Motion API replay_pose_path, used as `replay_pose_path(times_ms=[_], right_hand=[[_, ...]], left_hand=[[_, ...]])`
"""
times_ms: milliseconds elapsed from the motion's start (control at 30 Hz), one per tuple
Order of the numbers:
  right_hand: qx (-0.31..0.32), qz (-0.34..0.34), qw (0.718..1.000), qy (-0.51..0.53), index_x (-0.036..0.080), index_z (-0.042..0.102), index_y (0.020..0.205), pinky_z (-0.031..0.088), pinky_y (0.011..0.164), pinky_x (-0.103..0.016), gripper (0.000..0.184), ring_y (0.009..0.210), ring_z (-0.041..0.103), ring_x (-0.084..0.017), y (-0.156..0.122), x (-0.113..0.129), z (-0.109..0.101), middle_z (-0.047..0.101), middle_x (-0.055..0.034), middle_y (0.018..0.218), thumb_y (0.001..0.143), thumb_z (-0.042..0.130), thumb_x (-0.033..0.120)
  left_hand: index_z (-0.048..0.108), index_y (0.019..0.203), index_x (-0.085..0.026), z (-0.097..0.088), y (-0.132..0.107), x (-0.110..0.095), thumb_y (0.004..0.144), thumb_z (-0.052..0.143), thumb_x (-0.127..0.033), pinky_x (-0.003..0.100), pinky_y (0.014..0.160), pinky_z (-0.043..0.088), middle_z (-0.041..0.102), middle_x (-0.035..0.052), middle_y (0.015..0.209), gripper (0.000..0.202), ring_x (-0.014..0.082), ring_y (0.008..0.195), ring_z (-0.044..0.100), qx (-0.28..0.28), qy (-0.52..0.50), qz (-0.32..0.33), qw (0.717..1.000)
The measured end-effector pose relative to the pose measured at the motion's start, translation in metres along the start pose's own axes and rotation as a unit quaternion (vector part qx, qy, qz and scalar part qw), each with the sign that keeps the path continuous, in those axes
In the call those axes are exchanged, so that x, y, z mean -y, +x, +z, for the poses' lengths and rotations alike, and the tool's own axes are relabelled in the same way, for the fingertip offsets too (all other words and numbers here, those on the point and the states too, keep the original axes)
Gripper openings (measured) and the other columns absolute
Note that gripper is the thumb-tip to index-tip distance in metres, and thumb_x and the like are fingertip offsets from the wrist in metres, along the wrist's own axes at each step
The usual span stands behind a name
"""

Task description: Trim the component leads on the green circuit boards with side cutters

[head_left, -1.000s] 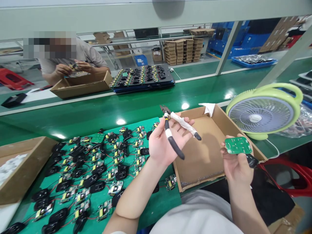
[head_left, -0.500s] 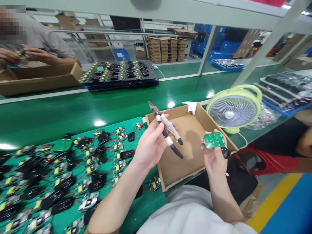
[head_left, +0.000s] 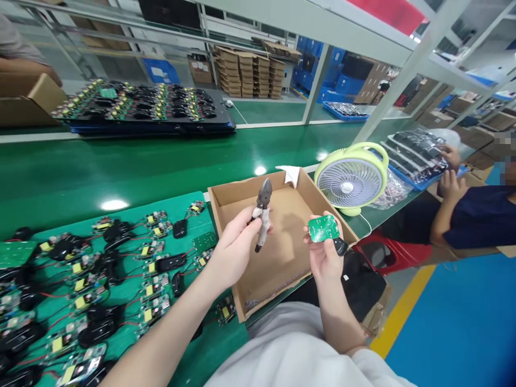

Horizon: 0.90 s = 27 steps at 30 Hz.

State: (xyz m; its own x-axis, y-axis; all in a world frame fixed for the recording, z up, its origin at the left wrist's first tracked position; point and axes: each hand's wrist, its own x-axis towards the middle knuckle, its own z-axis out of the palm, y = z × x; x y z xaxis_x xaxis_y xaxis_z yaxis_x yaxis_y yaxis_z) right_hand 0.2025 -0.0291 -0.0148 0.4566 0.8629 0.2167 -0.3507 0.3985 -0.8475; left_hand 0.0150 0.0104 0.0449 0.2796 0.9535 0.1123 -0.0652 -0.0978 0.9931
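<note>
My left hand (head_left: 234,248) is closed around a pair of cutting pliers (head_left: 262,213) with taped handles, jaws pointing up, held over a shallow cardboard tray (head_left: 226,200). My right hand (head_left: 324,257) grips a small green circuit board (head_left: 323,228) with a black part hanging from it, just above the tray's right wall. Left of the tray a green mat (head_left: 179,206) carries several circuit boards wired to black parts (head_left: 121,279).
A green desk fan (head_left: 350,177) stands right of the tray. A dark tray of boards (head_left: 145,110) lies across the green belt (head_left: 161,161). A cardboard box (head_left: 28,99) is far left with another person's hand. A seated person (head_left: 467,215) works at the right.
The view has swung right and down. My left hand has turned the pliers upright and closed the handles together. My right hand has kept the green board near the tray's right wall.
</note>
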Motion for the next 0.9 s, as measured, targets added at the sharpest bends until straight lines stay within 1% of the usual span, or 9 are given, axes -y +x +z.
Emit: replay_pose_path(times_ms=[100, 233, 300, 400, 500, 600, 667, 800, 900], right_hand=[[-0.001, -0.001, 1.000, -0.010, 0.026, 0.062, 0.115, 0.054, 0.056, -0.030, 0.063, 0.077, 0.070, -0.021, 0.000, -0.001, -0.001, 0.074, -0.0088, 0.106, 0.065, 0.087, 0.057], [-0.004, -0.007, 1.000, 0.001, 0.026, 0.064, 0.111, 0.054, 0.056, -0.029, 0.058, 0.077, 0.070, -0.020, 0.000, -0.001, -0.001, 0.073, -0.0075, 0.105, 0.066, 0.088, 0.053], [0.002, -0.005, 1.000, 0.015, 0.027, 0.065, 0.111, 0.054, 0.056, -0.027, 0.055, 0.077, 0.070, -0.019, -0.001, -0.001, 0.000, 0.074, -0.0067, 0.105, 0.067, 0.089, 0.050], [0.012, -0.002, 1.000, 0.022, 0.026, 0.066, 0.112, 0.054, 0.057, -0.027, 0.055, 0.078, 0.071, -0.019, -0.001, 0.000, 0.000, 0.075, -0.0072, 0.105, 0.068, 0.089, 0.049], [0.009, -0.005, 1.000, 0.011, 0.026, 0.065, 0.111, 0.054, 0.058, -0.028, 0.055, 0.079, 0.071, -0.020, -0.001, -0.001, -0.001, 0.075, -0.0079, 0.105, 0.067, 0.088, 0.051], [0.009, -0.002, 1.000, -0.001, 0.026, 0.064, 0.112, 0.055, 0.058, -0.029, 0.058, 0.079, 0.071, -0.021, 0.000, -0.002, -0.002, 0.074, -0.0084, 0.106, 0.067, 0.088, 0.053], [0.013, 0.003, 1.000, 0.001, 0.026, 0.064, 0.114, 0.055, 0.057, -0.029, 0.059, 0.078, 0.071, -0.021, 0.001, -0.002, -0.002, 0.074, -0.0084, 0.106, 0.067, 0.088, 0.053], [0.009, -0.001, 1.000, 0.004, 0.026, 0.064, 0.113, 0.055, 0.056, -0.028, 0.058, 0.077, 0.071, -0.020, 0.001, -0.001, -0.001, 0.074, -0.0081, 0.106, 0.067, 0.088, 0.052], [0.001, -0.013, 1.000, -0.014, 0.026, 0.063, 0.115, 0.055, 0.057, -0.029, 0.060, 0.079, 0.070, -0.020, -0.001, -0.001, 0.000, 0.072, -0.0090, 0.112, 0.066, 0.088, 0.052]], left_hand=[[0.065, 0.107, -0.019, 0.003, 0.000, 0.002, 0.097, 0.048, -0.039, 0.031, 0.075, 0.047, 0.066, 0.0041, 0.087, 0.028, 0.0202, 0.080, 0.061, -0.014, 0.151, 0.050, 0.987], [0.059, 0.100, -0.021, 0.004, 0.000, 0.005, 0.099, 0.042, -0.032, 0.031, 0.072, 0.043, 0.067, 0.0051, 0.090, 0.021, 0.0211, 0.080, 0.062, 0.013, 0.314, 0.097, 0.944], [0.056, 0.092, -0.022, 0.004, 0.001, 0.008, 0.100, 0.039, -0.032, 0.030, 0.067, 0.041, 0.065, 0.0038, 0.083, 0.021, 0.0206, 0.075, 0.061, 0.030, 0.323, 0.092, 0.941], [0.053, 0.087, -0.022, 0.004, 0.002, 0.012, 0.101, 0.038, -0.036, 0.029, 0.063, 0.039, 0.060, 0.0009, 0.073, 0.025, 0.0190, 0.068, 0.058, 0.033, 0.287, 0.078, 0.954], [0.054, 0.090, -0.022, 0.003, 0.003, 0.013, 0.103, 0.037, -0.039, 0.029, 0.065, 0.040, 0.061, 0.0010, 0.075, 0.027, 0.0185, 0.070, 0.059, 0.014, 0.263, 0.087, 0.961], [0.052, 0.087, -0.022, 0.003, 0.002, 0.011, 0.102, 0.038, -0.037, 0.029, 0.064, 0.041, 0.061, 0.0009, 0.074, 0.025, 0.0179, 0.068, 0.059, 0.000, 0.282, 0.100, 0.954], [0.050, 0.084, -0.023, 0.003, 0.002, 0.010, 0.101, 0.041, -0.036, 0.028, 0.060, 0.040, 0.061, 0.0007, 0.073, 0.023, 0.0174, 0.065, 0.059, -0.001, 0.329, 0.123, 0.936], [0.054, 0.091, -0.022, 0.004, 0.003, 0.014, 0.100, 0.038, -0.028, 0.028, 0.059, 0.041, 0.067, 0.0048, 0.083, 0.020, 0.0200, 0.070, 0.065, 0.007, 0.445, 0.184, 0.876], [0.057, 0.099, -0.022, 0.004, 0.003, 0.019, 0.098, 0.039, -0.025, 0.030, 0.064, 0.045, 0.070, 0.0060, 0.087, 0.018, 0.0218, 0.074, 0.067, 0.027, 0.475, 0.203, 0.856]])
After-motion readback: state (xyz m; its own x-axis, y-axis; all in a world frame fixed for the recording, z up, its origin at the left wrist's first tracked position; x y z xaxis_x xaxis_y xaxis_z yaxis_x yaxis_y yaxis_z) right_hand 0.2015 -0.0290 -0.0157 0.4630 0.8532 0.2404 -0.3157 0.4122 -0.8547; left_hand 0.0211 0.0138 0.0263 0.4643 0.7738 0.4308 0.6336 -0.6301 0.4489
